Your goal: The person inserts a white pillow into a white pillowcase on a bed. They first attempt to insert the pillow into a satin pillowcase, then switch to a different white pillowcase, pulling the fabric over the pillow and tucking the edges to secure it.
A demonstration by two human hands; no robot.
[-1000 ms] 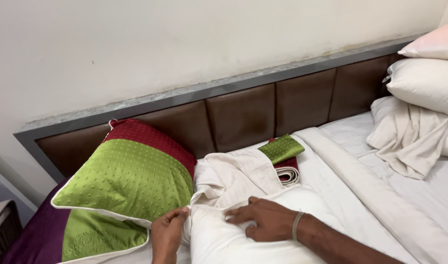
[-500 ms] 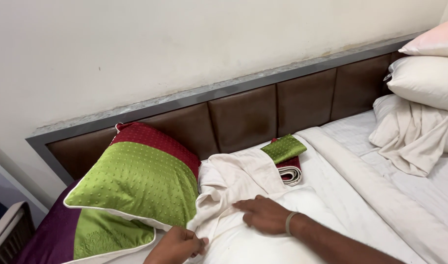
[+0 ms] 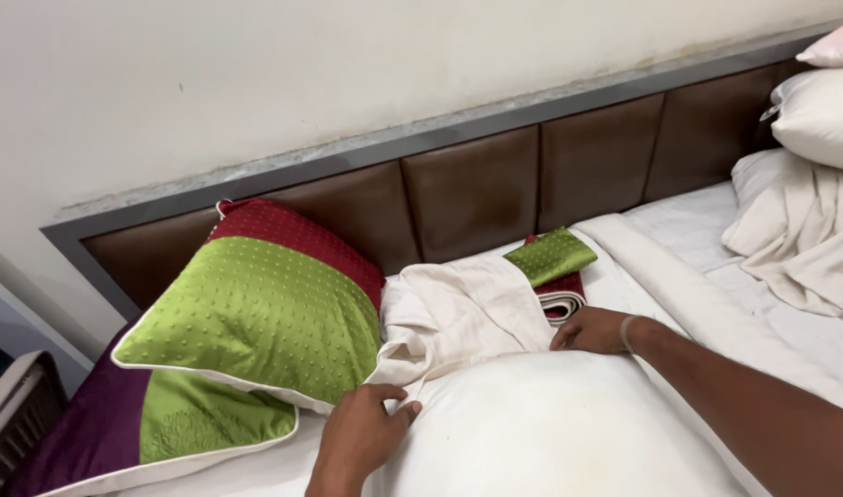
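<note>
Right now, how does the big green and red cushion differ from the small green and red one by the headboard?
The big green and red dotted cushion leans upright and fully visible; the small green and red cushion lies flat, partly buried under cream cloth. The big one is far larger. Both share green-and-red fabric.

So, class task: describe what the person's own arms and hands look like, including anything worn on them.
Both arms are bare, with no sleeves or gloves in view. The right hand has a thin, pale band around its wrist. The left hand shows no rings or band, and its forearm is mostly out of frame.
</note>
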